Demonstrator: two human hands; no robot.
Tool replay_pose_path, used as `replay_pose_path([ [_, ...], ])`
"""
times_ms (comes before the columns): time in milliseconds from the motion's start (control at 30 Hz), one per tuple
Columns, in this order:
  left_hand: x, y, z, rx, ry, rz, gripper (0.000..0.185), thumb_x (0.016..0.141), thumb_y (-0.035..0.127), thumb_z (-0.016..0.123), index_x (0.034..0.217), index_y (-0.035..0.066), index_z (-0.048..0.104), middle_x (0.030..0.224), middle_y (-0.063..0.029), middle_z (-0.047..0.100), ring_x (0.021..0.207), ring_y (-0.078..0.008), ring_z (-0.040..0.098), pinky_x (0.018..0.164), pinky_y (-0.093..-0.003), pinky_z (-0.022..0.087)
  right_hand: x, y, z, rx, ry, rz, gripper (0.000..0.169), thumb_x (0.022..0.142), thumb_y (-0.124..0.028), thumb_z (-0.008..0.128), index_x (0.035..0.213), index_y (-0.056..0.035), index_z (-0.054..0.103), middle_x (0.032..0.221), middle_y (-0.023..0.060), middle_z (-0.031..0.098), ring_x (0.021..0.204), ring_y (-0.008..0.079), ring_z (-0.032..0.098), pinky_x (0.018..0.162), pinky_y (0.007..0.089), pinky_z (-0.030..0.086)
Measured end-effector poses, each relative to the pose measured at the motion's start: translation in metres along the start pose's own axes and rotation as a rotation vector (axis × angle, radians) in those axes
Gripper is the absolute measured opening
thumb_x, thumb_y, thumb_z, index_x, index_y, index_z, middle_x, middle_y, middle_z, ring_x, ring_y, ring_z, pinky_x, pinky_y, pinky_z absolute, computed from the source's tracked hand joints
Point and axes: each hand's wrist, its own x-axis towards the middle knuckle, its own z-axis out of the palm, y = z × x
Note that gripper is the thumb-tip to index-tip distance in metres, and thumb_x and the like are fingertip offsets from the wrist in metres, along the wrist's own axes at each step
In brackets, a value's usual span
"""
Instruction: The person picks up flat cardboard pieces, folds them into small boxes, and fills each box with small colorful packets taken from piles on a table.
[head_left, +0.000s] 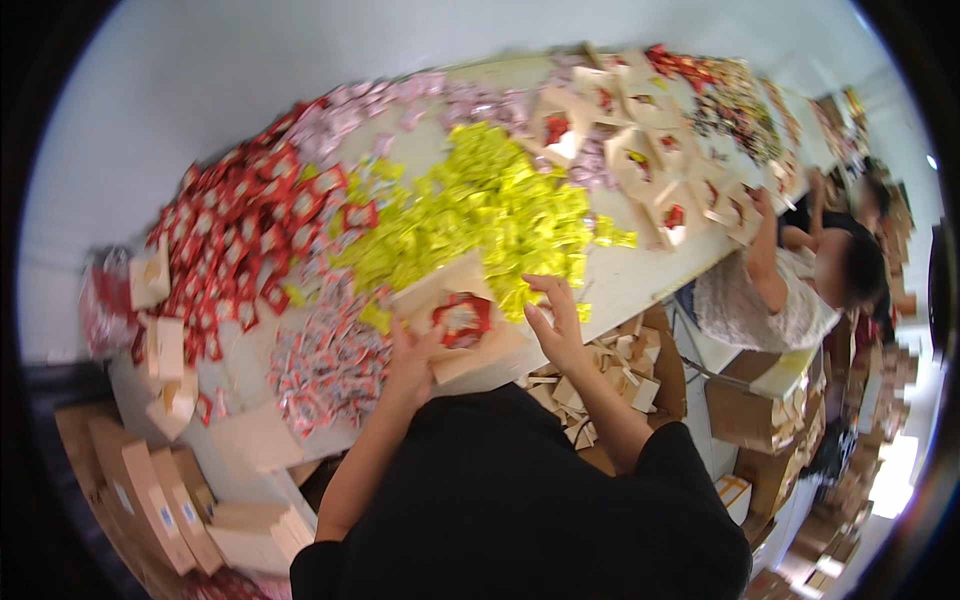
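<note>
An unfolded cardboard box (508, 346) with raised flaps lies at the table's front edge, close to my black shirt. Inside it is a red packet (462, 320) with a pale printed patch. My left hand (411, 361) grips the box's left side, thumb over the inner edge. To the right of the box, my right hand (559, 324) is held with fingers apart and nothing between them. A heap of yellow packets (480, 202) spreads just beyond the box. Small red-and-white packets (326, 367) lie to the left of my left hand.
Red packets (240, 225) are piled at the left, pink packets (337, 120) at the back. Several open boxes (649, 161) holding packets stand at the right. A person (780, 285) works there. Below the right edge sits a large carton (667, 367) of folded boxes.
</note>
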Motion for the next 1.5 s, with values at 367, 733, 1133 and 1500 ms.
replay_pose_path([
  [367, 0.017, -0.048, 0.031, 0.1, -0.255, -0.157, 0.058, 0.082, 0.003, 0.055, 0.124, 0.019, 0.019, 0.124, -0.0095, 0.035, 0.11, -0.024, 0.044, 0.081, -0.042, 0.048, -0.076, 0.002, 0.043, 0.777, 0.141, 0.753, 0.027, 0.093, -0.016, 0.03, 0.117, -0.004, 0.025, 0.096, 0.0166, 0.054, 0.067, 0.0244, 0.062, 0.05, 0.0271, 0.051],
  [733, 0.002, 0.015, -0.023, 0.153, -0.178, -0.235, 0.054, 0.082, 0.006, 0.052, 0.126, 0.016, 0.023, 0.121, -0.0132, 0.04, 0.097, -0.0227, 0.052, 0.075, -0.0387, 0.05, 0.049, 0.144, -0.071, 0.759, 0.636, 0.63, 0.035, 0.085, -0.008, 0.042, 0.116, 0.0022, 0.031, 0.09, 0.0129, 0.048, 0.068, 0.0249, 0.061, 0.053, 0.0296, 0.05],
  [1133, -0.113, 0.073, -0.243, -0.349, 0.607, 0.353, 0.033, 0.079, 0.012, 0.056, 0.11, 0.013, 0.045, 0.092, -0.0033, 0.054, 0.084, -0.0191, 0.053, 0.073, -0.0343, 0.046, 0.001, 0.091, 0.044, 0.444, 0.332, 0.678, 0.026, 0.083, -0.013, 0.049, 0.109, -0.0123, 0.044, 0.101, 0.0025, 0.05, 0.076, 0.0143, 0.053, 0.062, 0.0278, 0.042],
  [1500, -0.195, 0.145, -0.358, -0.448, 0.817, 0.567, 0.029, 0.08, 0.01, 0.052, 0.107, 0.009, 0.044, 0.094, -0.0062, 0.054, 0.084, -0.0196, 0.054, 0.069, -0.0303, 0.047, -0.081, 0.001, 0.195, 0.42, -0.34, 0.753, 0.019, 0.077, -0.003, 0.048, 0.095, -0.0079, 0.047, 0.087, 0.0019, 0.051, 0.064, 0.0098, 0.053, 0.053, 0.0207, 0.042],
])
